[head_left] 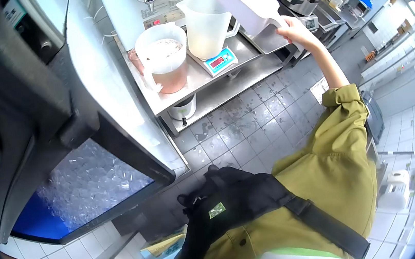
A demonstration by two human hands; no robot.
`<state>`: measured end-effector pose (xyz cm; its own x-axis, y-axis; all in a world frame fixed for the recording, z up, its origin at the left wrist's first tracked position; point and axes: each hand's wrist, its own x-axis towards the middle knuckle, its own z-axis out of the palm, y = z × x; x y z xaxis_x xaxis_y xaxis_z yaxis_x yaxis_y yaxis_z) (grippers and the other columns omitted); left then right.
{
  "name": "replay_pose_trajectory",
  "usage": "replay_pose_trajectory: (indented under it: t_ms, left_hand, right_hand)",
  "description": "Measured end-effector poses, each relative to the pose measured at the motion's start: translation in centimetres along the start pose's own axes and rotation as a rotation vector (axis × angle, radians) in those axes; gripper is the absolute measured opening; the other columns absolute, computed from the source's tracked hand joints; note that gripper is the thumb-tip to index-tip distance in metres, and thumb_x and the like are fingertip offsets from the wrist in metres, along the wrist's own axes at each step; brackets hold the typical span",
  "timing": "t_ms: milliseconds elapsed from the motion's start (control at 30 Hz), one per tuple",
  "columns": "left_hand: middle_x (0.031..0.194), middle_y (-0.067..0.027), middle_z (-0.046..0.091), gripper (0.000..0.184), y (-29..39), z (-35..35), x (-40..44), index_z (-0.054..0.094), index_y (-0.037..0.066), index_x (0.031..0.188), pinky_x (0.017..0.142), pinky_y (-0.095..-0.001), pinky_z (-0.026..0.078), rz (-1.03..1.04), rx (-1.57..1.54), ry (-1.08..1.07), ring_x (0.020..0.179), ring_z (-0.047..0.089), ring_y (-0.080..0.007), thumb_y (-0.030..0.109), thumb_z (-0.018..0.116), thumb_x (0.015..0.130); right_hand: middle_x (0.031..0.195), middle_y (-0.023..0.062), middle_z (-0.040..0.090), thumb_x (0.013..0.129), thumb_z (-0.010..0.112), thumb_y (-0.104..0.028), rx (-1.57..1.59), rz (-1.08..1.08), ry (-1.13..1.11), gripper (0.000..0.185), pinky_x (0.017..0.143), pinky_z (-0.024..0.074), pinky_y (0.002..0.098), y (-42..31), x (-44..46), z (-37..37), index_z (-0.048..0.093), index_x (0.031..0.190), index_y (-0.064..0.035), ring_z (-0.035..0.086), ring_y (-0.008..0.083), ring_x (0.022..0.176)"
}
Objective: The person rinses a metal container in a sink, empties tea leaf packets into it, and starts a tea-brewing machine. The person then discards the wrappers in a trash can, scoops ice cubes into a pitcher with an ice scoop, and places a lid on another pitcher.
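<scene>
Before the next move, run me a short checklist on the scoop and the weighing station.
1. Right hand gripping white scoop: ok.
2. Tall pitcher standing upright on scale: ok.
3. Scale reading: cannot tell; display lit red, digits too small.
4. Scoop mouth clear of pitcher rim: cannot tell; depth is unclear.
5. Ice exposed in bin: ok.
6. Left hand position: cannot tell, out of view.

Pitcher (205, 29) on scale (221, 61), jug (164, 65) to its left, held container (248, 5) to its right, ice (95, 182) in bin (36, 218).
</scene>
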<state>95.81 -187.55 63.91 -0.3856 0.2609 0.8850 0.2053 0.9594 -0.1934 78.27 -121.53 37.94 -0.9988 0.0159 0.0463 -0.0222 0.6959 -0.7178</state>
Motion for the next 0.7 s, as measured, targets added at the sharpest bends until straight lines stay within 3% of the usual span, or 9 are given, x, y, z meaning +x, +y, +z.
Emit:
replay_pose_trajectory:
  t_ms: [100,167,233,467,567,633,700]
  left_hand:
    - [0.119,-0.0219,0.047,0.062,-0.9,-0.8,-0.2,0.042,0.001,0.121,0.094,-0.0434,0.035,0.067,0.498,0.035,0.111,0.044,-0.0351,0.036,0.065,0.076]
    - [0.118,-0.0223,0.047,0.057,-3.1,-2.3,0.9,0.041,0.001,0.122,0.093,-0.0419,0.038,-0.360,0.447,-0.190,0.106,0.048,-0.0335,0.030,0.063,0.078]
    - [0.117,-0.0226,0.048,0.055,0.1,0.2,-0.6,0.042,0.001,0.121,0.091,-0.0417,0.039,-0.121,0.384,0.035,0.105,0.049,-0.0333,0.028,0.062,0.078]
    - [0.103,-0.0213,0.053,0.055,-1.1,-0.1,-0.6,0.040,-0.004,0.119,0.079,-0.0378,0.044,0.027,0.530,-0.039,0.091,0.053,-0.0298,0.036,0.055,0.084]
    - [0.100,-0.0189,0.053,0.058,-3.5,-0.2,-0.6,0.040,-0.004,0.119,0.074,-0.0368,0.044,0.106,0.416,-0.004,0.086,0.053,-0.0277,0.041,0.053,0.084]
    - [0.101,-0.0179,0.053,0.060,-3.9,0.2,-0.8,0.039,-0.003,0.119,0.073,-0.0362,0.044,0.137,0.324,0.021,0.085,0.052,-0.0264,0.043,0.053,0.084]
    - [0.101,-0.0175,0.052,0.060,-3.1,0.2,-0.9,0.039,-0.003,0.119,0.073,-0.0360,0.044,0.137,0.381,0.024,0.085,0.052,-0.0259,0.043,0.053,0.084]
  right_hand:
    - [0.061,-0.0010,0.047,0.072,0.056,-0.010,0.007,0.020,-0.024,0.024,0.042,0.0349,0.0205,2.0,3.7,-0.6,0.054,0.094,-0.0009,0.042,0.0059,0.047]
    - [0.060,-0.0009,0.046,0.072,0.057,-0.010,0.043,0.004,-0.067,0.021,0.042,0.0340,0.0212,3.0,5.4,-0.9,0.054,0.091,-0.0004,0.042,0.0061,0.046]
    - [0.060,-0.0012,0.046,0.073,0.057,-0.009,0.044,-0.003,-0.108,0.019,0.042,0.0333,0.0210,3.3,6.3,-1.5,0.054,0.089,-0.0003,0.041,0.0057,0.046]
    - [0.058,0.0001,0.049,0.073,0.060,-0.019,-0.334,0.004,-0.317,0.018,0.042,0.0356,0.0213,1.7,11.6,-4.0,0.056,0.076,-0.0021,0.045,0.0070,0.047]
    - [0.057,0.0010,0.049,0.073,0.059,-0.021,-0.538,-0.055,-0.390,0.019,0.040,0.0358,0.0226,-1.4,14.2,-5.1,0.057,0.076,-0.0025,0.045,0.0080,0.046]
    - [0.053,0.0002,0.048,0.074,0.058,-0.022,-0.625,0.068,-0.463,0.019,0.037,0.0345,0.0221,-4.0,15.7,-5.3,0.058,0.078,-0.0036,0.043,0.0074,0.042]
    - [0.109,0.0101,0.057,0.076,0.059,-0.036,-0.947,0.162,-0.572,0.041,0.078,0.0415,0.0376,-7.8,17.0,-6.1,0.062,0.104,-0.0073,0.052,0.0249,0.095]
